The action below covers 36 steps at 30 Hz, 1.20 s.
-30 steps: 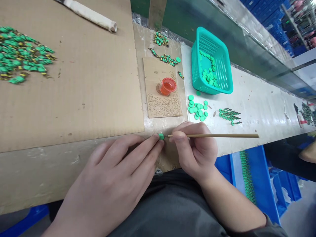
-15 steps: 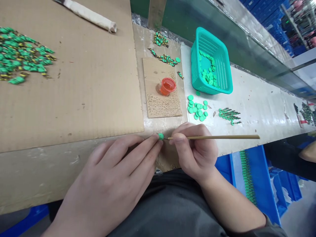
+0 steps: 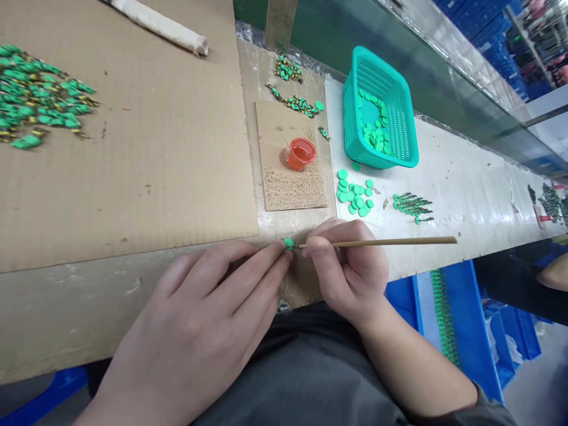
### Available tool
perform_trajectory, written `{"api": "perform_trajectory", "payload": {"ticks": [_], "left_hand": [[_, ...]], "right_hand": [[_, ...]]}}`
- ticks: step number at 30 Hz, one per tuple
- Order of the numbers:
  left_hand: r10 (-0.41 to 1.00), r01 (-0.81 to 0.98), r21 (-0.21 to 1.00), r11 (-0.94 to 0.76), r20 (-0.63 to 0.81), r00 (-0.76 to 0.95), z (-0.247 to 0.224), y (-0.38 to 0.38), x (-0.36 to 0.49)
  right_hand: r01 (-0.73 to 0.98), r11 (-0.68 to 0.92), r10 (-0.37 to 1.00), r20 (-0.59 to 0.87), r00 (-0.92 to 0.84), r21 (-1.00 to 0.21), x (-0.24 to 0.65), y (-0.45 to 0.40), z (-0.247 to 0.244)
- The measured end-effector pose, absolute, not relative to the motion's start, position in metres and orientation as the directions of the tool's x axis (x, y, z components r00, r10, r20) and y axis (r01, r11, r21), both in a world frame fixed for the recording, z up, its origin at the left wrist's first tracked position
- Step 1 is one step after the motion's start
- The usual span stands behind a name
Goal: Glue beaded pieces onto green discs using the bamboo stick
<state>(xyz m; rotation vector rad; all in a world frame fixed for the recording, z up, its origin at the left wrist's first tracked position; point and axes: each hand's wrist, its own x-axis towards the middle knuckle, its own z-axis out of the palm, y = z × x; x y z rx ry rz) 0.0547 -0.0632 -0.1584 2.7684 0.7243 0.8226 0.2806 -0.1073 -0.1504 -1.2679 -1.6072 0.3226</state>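
Between its fingertips my left hand pinches a small green piece with dark specks, close to the table's front edge. My right hand is closed around a thin wooden stick, whose narrow tip points left and meets or nearly meets the piece. Beyond the hands, a small red cup of reddish liquid stands on a speckled cardboard square. Green discs lie loose right of the cardboard. Behind them is a teal basket holding more discs.
A large cardboard sheet covers the left, bearing a heap of green-and-yellow pieces and a pale wrapped rod. Small piles lie behind the cup. Green-tipped dark pieces rest at right; blue trays are below. A person's arm shows at far right.
My right hand has shifted slightly left with the stick, bringing its tip closer to the green piece. My left hand has hardly moved.
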Motion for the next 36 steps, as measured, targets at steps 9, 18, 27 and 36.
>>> {"api": "perform_trajectory", "payload": {"ticks": [9,18,27,36], "left_hand": [[0.501,0.408,0.291,-0.865,0.468,0.728,-0.1608,-0.0647,0.0537],[0.485,0.409,0.26,-0.874,0.469,0.738,-0.1611,-0.0646,0.0527],[0.489,0.407,0.272,-0.872,0.472,0.733,-0.1599,-0.0641,0.0558],[0.487,0.411,0.261,-0.874,0.469,0.737,-0.1588,-0.0629,0.055]], "right_hand": [[0.541,0.42,0.833,0.546,0.088,-0.729,0.2815,-0.1077,-0.1513],[0.558,0.418,0.838,0.542,0.068,-0.717,0.2809,-0.1074,-0.1507],[0.539,0.411,0.841,0.534,0.088,-0.735,0.2811,-0.1076,-0.1515],[0.518,0.409,0.837,0.535,0.113,-0.751,0.281,-0.1085,-0.1525]]}}
